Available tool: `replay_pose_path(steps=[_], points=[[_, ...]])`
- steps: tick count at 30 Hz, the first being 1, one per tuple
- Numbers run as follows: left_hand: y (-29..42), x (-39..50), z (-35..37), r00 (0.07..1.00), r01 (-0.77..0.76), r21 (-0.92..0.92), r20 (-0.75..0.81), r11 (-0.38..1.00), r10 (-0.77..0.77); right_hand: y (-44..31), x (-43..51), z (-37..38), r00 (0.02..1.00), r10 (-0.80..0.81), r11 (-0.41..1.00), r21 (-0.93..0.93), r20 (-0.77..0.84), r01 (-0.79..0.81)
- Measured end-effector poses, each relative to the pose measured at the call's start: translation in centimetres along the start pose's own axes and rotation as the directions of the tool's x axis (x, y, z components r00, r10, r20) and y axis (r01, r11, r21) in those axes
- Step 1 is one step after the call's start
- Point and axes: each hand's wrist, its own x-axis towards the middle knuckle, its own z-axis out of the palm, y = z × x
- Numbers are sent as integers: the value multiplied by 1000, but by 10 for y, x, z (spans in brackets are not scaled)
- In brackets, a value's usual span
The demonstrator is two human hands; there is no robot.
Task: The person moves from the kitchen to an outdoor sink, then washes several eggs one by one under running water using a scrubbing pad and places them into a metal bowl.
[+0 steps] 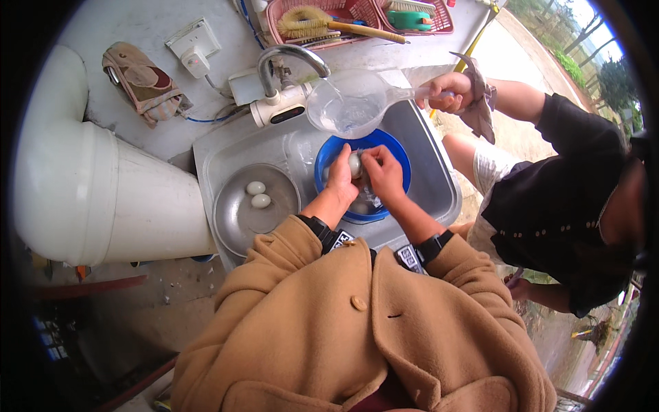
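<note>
Over a blue plastic basin (406, 170), my left hand (342, 174) holds a pale egg (354, 165). My right hand (382, 172) has its fingers curled against the egg's right side. A bit of something greyish shows at its fingertips, too small to name surely. Water and blurred pale shapes lie in the basin, partly covered by my hands. Left of it, two pale eggs (258, 194) rest in a round metal pan (231, 221). Both vessels stand in a stainless steel sink (437, 180).
Another person's hand (447, 91) holds a translucent plastic ladle (355, 103) with water above the basin, under the running faucet (293, 50). Behind are pink baskets (360, 18) with brushes (309, 23). A thick white pipe (128, 195) borders the left; the person (551, 206) stands right.
</note>
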Motion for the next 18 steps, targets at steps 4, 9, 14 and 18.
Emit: replay_pose_path(steps=[4,9,14,18], points=[[-4,2,-1,996,-21,-30,-82,999,18,1,-10,-1,962,-248,933,-238,110,268],[-6,3,2,995,95,8,-35,995,-95,0,-11,-5,995,34,998,47,-90,-30],[-6,0,6,990,-63,19,-122,998,64,2,-16,-4,958,-281,927,-241,62,288],[-5,-1,7,996,23,34,-83,999,-20,3,-21,-3,996,-7,1000,-21,-90,5]])
